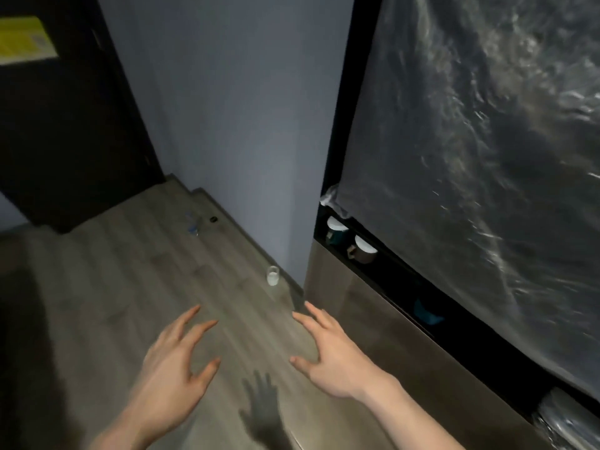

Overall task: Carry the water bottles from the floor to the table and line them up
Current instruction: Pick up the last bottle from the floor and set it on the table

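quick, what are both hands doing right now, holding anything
Left hand: open, fingers spread, holding nothing, above the floor.
Right hand: open, fingers spread, holding nothing.

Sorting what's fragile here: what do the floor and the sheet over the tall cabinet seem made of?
The floor looks like matte grey-brown wood-look planks, perhaps laminate: plank seams and grain show. The sheet looks like thin clear plastic film: glossy, wrinkled, with bright glints.

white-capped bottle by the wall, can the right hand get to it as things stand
Probably yes. The right hand is open and empty, and only bare wooden floor lies between its fingers and the white-capped bottle. The cabinet corner sits close beside it, leaving the near side free.
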### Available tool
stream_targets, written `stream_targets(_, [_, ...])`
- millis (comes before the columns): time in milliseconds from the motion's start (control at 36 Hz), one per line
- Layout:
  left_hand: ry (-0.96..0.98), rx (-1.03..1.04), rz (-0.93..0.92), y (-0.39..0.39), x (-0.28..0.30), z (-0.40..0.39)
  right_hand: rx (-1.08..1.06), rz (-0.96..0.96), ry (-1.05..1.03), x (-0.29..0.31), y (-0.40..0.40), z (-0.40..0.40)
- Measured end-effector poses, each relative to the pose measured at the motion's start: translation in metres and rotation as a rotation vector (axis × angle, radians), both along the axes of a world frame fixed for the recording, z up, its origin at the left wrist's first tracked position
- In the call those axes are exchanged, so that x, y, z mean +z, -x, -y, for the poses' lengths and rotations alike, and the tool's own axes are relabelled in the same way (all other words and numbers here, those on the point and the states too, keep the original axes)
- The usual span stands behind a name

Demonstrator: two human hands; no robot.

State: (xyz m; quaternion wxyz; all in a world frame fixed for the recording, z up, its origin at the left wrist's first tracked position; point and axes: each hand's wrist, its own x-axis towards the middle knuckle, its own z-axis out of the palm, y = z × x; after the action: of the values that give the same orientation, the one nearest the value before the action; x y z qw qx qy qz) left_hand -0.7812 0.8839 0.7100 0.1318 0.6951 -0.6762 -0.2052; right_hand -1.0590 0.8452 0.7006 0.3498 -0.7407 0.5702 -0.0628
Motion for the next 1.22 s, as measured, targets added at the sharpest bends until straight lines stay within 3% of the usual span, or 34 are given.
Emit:
stream_targets(194, [-0.03, 0.091, -0.041, -0.089, -0.005, 0.085, 0.071, -0.061, 0.032, 0.004, -0.086, 0.098])
stream_targets(583, [-0.011, -0.07, 0.02, -0.291, -0.023, 0.27, -0.022, -0.091, 0.006, -0.015, -0.267, 0.252])
stream_targets(889, [-0.008, -0.134, -0.002, -0.367, -0.038, 0.4, -0.08, -0.099, 0.004, -0.017, -0.339, 0.363])
stream_targets(1222, [-0.053, -0.093, 0.024, -0.439, -0.054, 0.575, -0.087, -0.029, -0.101, -0.052, -0.407, 0.545])
